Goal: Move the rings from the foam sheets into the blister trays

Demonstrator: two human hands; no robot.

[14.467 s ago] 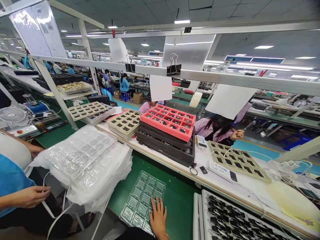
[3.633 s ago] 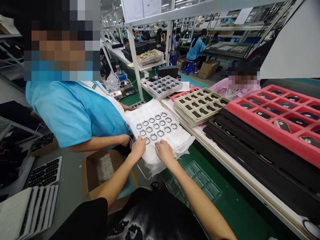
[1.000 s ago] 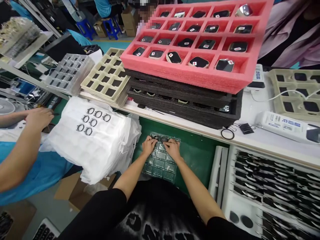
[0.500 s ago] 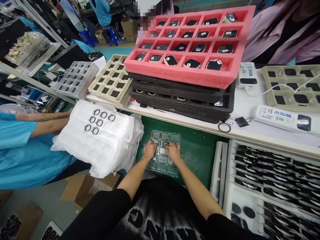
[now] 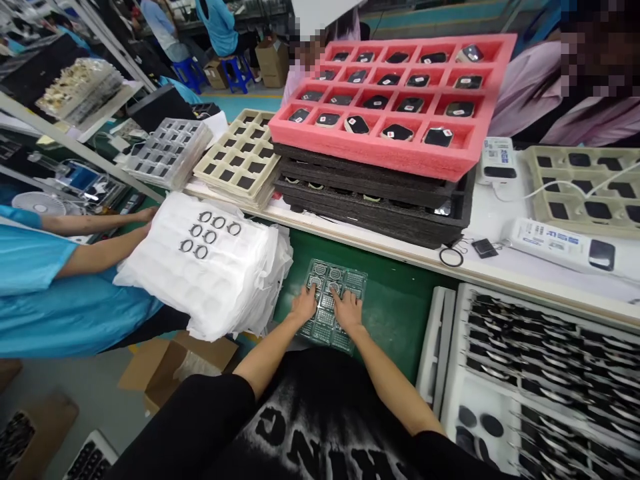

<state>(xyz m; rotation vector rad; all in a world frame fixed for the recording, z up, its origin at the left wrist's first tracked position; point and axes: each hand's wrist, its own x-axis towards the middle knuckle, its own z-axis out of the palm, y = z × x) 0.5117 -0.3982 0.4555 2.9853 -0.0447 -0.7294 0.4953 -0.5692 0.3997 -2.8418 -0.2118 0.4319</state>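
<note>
A clear plastic tray [image 5: 325,317] with a grid of pockets lies on the green work surface in front of me. Round ring-like parts [image 5: 335,273] sit in pockets of its two far rows, in the left and middle columns. My left hand [image 5: 304,305] rests over the tray's left side, its index finger stretched out onto a ring in the second row. Beside it, my right hand [image 5: 349,309] touches the neighbouring ring with an extended index finger, its other fingers apart and bent. Neither hand grips anything that I can see.
At left, a co-worker's arms [image 5: 107,250] reach to a white wrapped stack [image 5: 195,287] with several black rings on top. A raised shelf holds a pink foam tray [image 5: 370,150] on black foam trays [image 5: 370,207]. Racks of dark parts [image 5: 560,347] stand at right.
My fingers have loosened from a bent grip at the second-row rings, and the index fingers now point straight onto them. The view has shifted slightly.
</note>
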